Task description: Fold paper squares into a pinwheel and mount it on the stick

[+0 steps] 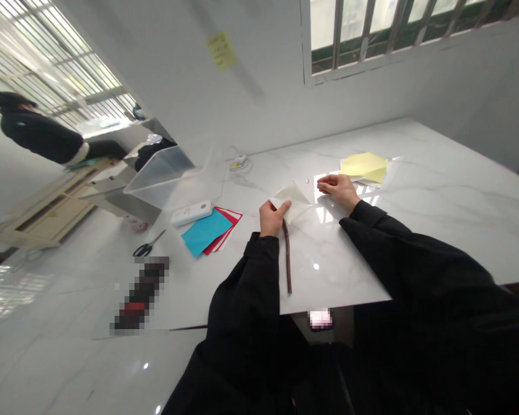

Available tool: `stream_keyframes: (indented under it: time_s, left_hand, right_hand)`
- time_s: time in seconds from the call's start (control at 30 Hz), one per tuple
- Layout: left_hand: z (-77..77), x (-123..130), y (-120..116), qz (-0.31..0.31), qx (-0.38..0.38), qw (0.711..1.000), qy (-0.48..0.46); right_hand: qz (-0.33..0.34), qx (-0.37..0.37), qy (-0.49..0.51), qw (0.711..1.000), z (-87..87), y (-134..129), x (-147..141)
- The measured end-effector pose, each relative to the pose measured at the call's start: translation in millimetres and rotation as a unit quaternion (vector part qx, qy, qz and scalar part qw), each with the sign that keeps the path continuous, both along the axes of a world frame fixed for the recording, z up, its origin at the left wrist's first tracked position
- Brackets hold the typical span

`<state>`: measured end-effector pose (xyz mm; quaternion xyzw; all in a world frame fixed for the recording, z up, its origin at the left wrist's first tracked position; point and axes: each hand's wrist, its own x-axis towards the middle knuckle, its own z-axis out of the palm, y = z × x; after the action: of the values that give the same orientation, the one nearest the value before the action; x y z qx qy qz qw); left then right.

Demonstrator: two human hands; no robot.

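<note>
I've got the left hand [274,218] pinching the folded white paper [293,202] on the table [441,196], while the open, empty right hand [335,191] rests just beside it at 3 o'clock.

On the table [450,173], the folded paper [292,202] sits mid-way, with more paper [363,167] to its right and a card stack [207,231] to its left, scissors [145,248] just past that, plastic bin [158,176] behind.

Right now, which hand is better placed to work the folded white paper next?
Left, probably: the left hand holds the folded paper at its near corner; the right hand rests beside it, apart.
</note>
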<state>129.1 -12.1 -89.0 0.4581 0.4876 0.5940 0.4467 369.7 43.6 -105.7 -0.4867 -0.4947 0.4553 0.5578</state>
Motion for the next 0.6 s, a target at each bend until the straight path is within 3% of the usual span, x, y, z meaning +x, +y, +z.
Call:
stream_keyframes:
  time_s: [0.3, 0.6]
  left_hand:
    - [9.1, 6, -6, -0.013, 0.009, 1.000, -0.010]
    - [13.2, 7, -9, -0.033, 0.015, 0.999, -0.002]
  right_hand:
    - [0.062, -0.042, 0.081, 0.994, 11.8, -37, -6]
    - [0.106, -0.004, 0.014, 0.994, 19.4, -44, -8]
